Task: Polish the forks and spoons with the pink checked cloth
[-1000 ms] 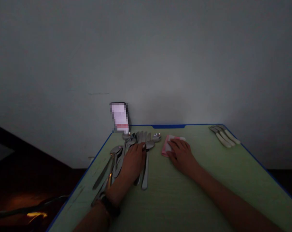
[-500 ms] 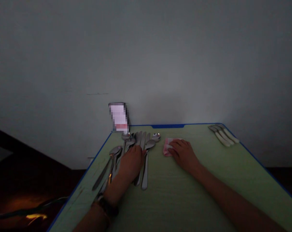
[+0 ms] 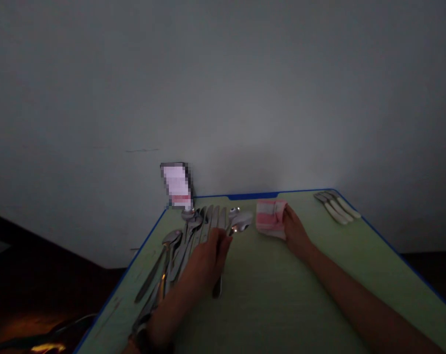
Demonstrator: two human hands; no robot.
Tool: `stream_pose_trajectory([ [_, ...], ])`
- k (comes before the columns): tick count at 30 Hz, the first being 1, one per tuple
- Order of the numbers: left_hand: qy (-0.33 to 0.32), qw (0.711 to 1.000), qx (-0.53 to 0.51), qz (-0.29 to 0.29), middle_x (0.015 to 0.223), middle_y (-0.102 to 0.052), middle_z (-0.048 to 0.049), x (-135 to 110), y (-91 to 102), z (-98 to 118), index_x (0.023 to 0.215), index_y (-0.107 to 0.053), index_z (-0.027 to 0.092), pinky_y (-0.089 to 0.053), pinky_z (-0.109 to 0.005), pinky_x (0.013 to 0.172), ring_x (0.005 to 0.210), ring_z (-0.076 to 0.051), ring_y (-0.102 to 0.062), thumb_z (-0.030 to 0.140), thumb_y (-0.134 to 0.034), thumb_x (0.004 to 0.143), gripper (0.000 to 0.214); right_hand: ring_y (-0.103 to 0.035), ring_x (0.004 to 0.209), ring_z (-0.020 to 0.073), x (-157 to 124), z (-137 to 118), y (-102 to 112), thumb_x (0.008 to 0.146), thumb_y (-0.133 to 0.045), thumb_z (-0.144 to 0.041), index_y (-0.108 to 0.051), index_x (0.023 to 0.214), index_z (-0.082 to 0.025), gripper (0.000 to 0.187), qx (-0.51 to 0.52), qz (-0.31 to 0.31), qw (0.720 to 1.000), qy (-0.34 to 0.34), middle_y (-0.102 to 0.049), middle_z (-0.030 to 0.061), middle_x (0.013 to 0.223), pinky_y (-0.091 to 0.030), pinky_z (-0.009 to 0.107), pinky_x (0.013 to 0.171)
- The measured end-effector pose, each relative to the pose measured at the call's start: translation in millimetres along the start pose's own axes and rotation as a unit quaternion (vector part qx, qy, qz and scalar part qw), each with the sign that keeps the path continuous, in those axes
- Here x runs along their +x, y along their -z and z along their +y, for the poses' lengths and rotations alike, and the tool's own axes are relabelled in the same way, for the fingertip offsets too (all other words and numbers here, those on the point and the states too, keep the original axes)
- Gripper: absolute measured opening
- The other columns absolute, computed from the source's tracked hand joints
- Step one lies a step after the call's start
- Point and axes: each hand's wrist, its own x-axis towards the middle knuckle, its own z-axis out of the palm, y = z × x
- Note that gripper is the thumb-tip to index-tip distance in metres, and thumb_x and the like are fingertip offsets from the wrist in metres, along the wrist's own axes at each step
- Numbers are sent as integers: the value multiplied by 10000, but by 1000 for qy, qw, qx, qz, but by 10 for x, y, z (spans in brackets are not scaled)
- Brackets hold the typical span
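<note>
the spoon [image 3: 244,221] is in our left hand [image 3: 210,255]: we see the fingers closed on its handle, and its bowl, a little blurred, points out to the right from the fingertips. to the right of this bowl, just beside it, there is a pink and white cloth [image 3: 270,218], which our right hand [image 3: 296,233] is gripping at its right edge. the cloth hangs open toward the left of that hand.

directly beyond our left hand we find several knives [image 3: 215,214] lying side by side, and next to them a second spoon [image 3: 234,212], partly covered by the held one. to the left of the same hand, more spoons [image 3: 172,237] are lying close together. one dark handle end [image 3: 217,289] comes out below the hand; to which piece it belongs, we cannot tell.

well apart from our right hand, farther out and to the right, three pale-handled pieces [image 3: 339,206] lie in a row on the green bench [image 3: 267,305]. beyond the left hand, a phone [image 3: 177,184] leans at the wall [image 3: 245,98].
</note>
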Motion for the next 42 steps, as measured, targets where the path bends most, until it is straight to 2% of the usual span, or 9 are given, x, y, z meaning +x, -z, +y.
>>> stream_pose_trajectory([
  [3, -40, 996, -76, -7, 667, -587, 10, -69, -74, 67, 989, -456, 217, -399, -245, 516, 531, -144, -556, 336, -344, 915, 180, -626, 887, 233, 12, -20, -2, 860, -354, -373, -463, 1187, -211, 381, 111, -52, 991, -57, -664, 85, 966, -486, 382, 769],
  [8, -49, 976, -199, -67, 609, -547, 40, -87, -194, 116, 1065, -471, 190, -362, -199, 472, 486, -103, -475, 334, -340, 923, 242, -617, 923, 226, -73, -131, -127, 800, -419, -259, -510, 1138, -191, 357, 248, -108, 955, -120, -667, 94, 992, -477, 391, 820],
  [14, 24, 968, -236, -81, 530, -530, 44, -49, -205, 147, 884, -546, 168, -339, -186, 438, 435, -96, -456, 376, -357, 909, 282, -618, 938, 213, -128, -157, -224, 779, -466, -245, -593, 910, -182, 193, 448, -187, 850, -204, -689, 73, 898, -445, 384, 893],
  [17, 32, 968, -228, -98, 454, -476, 57, -51, -207, 135, 806, -553, 170, -336, -188, 436, 403, -98, -444, 378, -327, 914, 325, -622, 933, 212, -106, -156, -173, 830, -384, -273, -606, 925, -149, 271, 495, -201, 809, -247, -690, 89, 861, -432, 388, 914],
  [19, 32, 970, -219, -105, 431, -461, 61, -55, -213, 123, 780, -555, 171, -339, -192, 442, 392, -99, -442, 385, -313, 918, 351, -631, 905, 208, -92, -153, -139, 844, -353, -273, -606, 946, -133, 307, 512, -199, 796, -255, -689, 89, 852, -429, 388, 918],
  [24, 45, 967, -221, -119, 419, -413, 74, -53, -212, 120, 779, -561, 172, -304, -189, 427, 391, -97, -414, 412, -311, 917, 373, -632, 899, 185, -100, -163, -140, 825, -383, -226, -598, 1017, -133, 302, 509, -204, 796, -255, -685, 85, 961, -426, 359, 925],
  [31, 62, 946, -287, -136, 467, -420, 66, -45, -218, 107, 676, -523, 168, -277, -172, 411, 421, -80, -393, 448, -389, 885, 374, -612, 909, 182, -143, -195, -184, 825, -470, -270, -606, 1050, -143, 292, 456, -260, 829, -195, -666, 86, 1017, -439, 339, 885],
  [37, 69, 893, -412, -166, 420, -435, 83, -45, -269, 27, 836, -558, 164, -270, -155, 357, 337, -68, -370, 409, -417, 870, 284, -630, 790, 170, -124, -94, -179, 827, -463, -238, -625, 925, -112, 228, 443, -242, 828, -245, -687, 80, 845, -438, 334, 874],
  [42, 86, 903, -388, -165, 532, -577, 42, -1, -236, 69, 953, -585, 155, -310, -161, 351, 341, -72, -441, 447, -450, 853, 337, -622, 781, 167, -118, -145, -172, 863, -449, -350, -618, 937, -145, 276, 460, -244, 819, -242, -679, 57, 826, -447, 327, 834],
])
